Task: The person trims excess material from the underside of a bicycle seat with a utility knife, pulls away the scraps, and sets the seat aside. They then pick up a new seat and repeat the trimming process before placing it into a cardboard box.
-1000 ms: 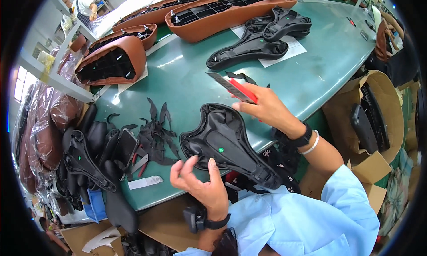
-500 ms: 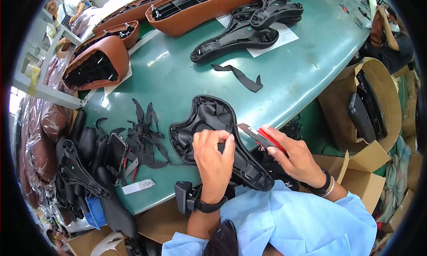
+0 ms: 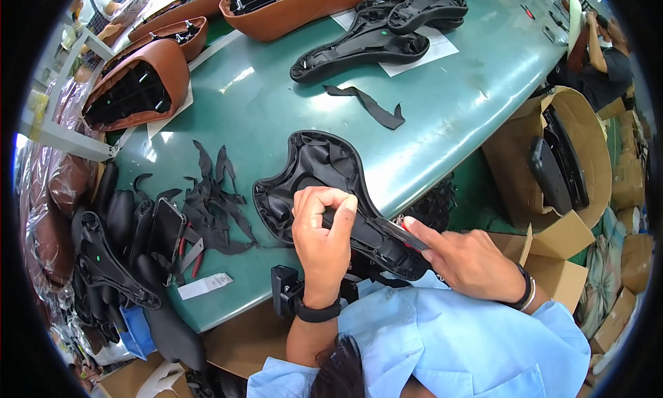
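A black bicycle saddle (image 3: pixel 313 153) lies underside up near the table's front edge, its wide end away from me and its narrow nose toward my body. My left hand (image 3: pixel 320 229) is closed over its middle, thumb against curled fingers. Whatever the left fingers pinch there is hidden. In my right hand (image 3: pixel 466 255) is a red utility knife (image 3: pixel 404 234), its grey blade pointing left against the saddle's right edge. Left of the saddle lies a heap of black fabric scraps (image 3: pixel 213 208).
Several black saddles (image 3: pixel 359 52) and brown upholstered seats (image 3: pixel 148 87) stand at the back. One black strip (image 3: pixel 369 106) lies mid-table. More saddles (image 3: pixel 114 260), red-handled scissors (image 3: pixel 190 255) and a white label (image 3: pixel 205 286) sit left. Cardboard boxes (image 3: pixel 507 170) stand right; other people work beyond.
The right hand has lowered the knife from above the saddle's edge onto it, the blade now lying lower. My left hand keeps its closed hold. The whole view has shifted slightly.
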